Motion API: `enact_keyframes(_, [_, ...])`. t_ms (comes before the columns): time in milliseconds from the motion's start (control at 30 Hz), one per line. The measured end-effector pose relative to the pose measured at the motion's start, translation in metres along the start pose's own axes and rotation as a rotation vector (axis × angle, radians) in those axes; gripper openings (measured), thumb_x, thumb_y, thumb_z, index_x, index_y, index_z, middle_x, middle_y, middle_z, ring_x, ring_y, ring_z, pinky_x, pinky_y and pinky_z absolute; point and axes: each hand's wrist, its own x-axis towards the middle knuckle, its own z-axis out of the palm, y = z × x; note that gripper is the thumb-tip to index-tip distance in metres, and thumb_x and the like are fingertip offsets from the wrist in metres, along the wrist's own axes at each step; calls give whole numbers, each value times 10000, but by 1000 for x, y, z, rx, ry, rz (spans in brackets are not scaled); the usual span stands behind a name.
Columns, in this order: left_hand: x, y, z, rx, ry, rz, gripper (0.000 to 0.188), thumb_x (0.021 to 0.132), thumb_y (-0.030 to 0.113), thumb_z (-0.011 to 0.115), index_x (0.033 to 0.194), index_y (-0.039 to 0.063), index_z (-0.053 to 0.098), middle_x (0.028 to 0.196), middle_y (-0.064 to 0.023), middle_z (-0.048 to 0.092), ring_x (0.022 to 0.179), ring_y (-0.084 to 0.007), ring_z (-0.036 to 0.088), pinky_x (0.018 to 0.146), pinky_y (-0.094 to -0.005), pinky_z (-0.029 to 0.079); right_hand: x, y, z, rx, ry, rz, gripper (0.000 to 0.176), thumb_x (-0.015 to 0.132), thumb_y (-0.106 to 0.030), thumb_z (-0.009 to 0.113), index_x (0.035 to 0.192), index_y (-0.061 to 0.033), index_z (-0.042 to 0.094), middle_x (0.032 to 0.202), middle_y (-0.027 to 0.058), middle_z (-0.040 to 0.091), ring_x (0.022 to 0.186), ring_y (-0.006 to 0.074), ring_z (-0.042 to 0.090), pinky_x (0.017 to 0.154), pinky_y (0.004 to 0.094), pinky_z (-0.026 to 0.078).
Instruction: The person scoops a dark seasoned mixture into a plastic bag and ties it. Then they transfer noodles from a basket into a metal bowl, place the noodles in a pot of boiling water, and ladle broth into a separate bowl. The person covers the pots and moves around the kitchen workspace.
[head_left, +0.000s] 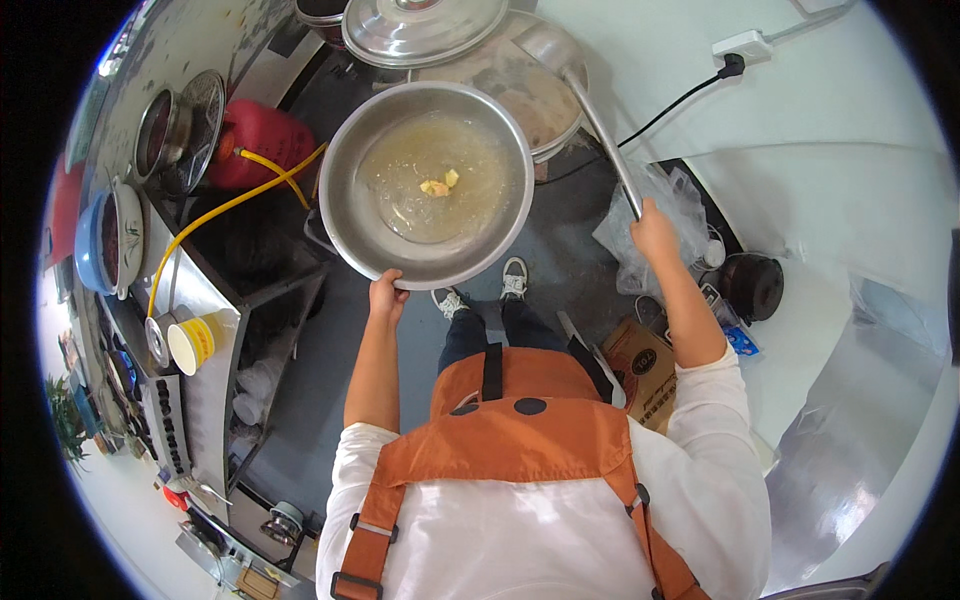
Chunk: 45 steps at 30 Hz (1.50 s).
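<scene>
My left hand (388, 297) grips the near rim of a wide stainless steel basin (341, 217). Cloudy yellowish liquid lies in the basin, with a few pale yellow pieces (437, 185) near its middle. My right hand (657, 234) is closed around the handle of a metal ladle (606, 139). The ladle's bowl is over a large round pot (551, 142) beyond the basin. What fills that pot looks pale and brownish, partly hidden by the basin and by a metal lid (424, 34) at its far left.
On the left, a metal counter (214, 405) holds a yellow paper cup (192, 343). A yellow hose (217, 210) runs past a red gas cylinder (262, 146). Plastic bags (660, 225) and a cardboard box (641, 367) lie on the right. A black cable (667, 109) reaches the wall socket.
</scene>
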Motion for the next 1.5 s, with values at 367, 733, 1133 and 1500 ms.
enact_keyframes(367, [2, 9, 18, 54, 9, -40, 67, 799, 80, 550, 774, 51, 495, 610, -20, 445, 456, -109, 381, 364, -244, 262, 27, -25, 70, 537, -360, 118, 214, 743, -101, 580, 894, 13, 480, 670, 157, 580, 526, 254, 590, 456, 381, 467])
enact_keyframes(733, [8, 12, 14, 90, 2, -55, 65, 794, 73, 550, 806, 60, 488, 616, -19, 451, 469, -114, 404, 354, -236, 264, 31, -11, 73, 1665, -982, 328, 95, 791, -63, 533, 784, -115, 454, 513, -40, 398, 354, 52, 356, 314, 220, 306])
enact_keyframes(1133, [6, 17, 13, 108, 19, -68, 91, 788, 91, 546, 819, 51, 471, 594, -23, 430, 431, -119, 365, 354, -242, 273, -31, 25, 53, 1661, -983, 171, 127, 784, -58, 536, 825, -90, 421, 485, -29, 365, 321, 76, 340, 303, 249, 311])
enact_keyframes(1500, [-1, 23, 18, 117, 2, -54, 78, 790, 89, 543, 783, 69, 468, 614, -21, 429, 450, -112, 378, 368, -246, 274, -93, 37, -9, 1495, -949, 155, 152, 760, -42, 540, 830, -81, 411, 495, -13, 375, 318, 84, 354, 306, 254, 314])
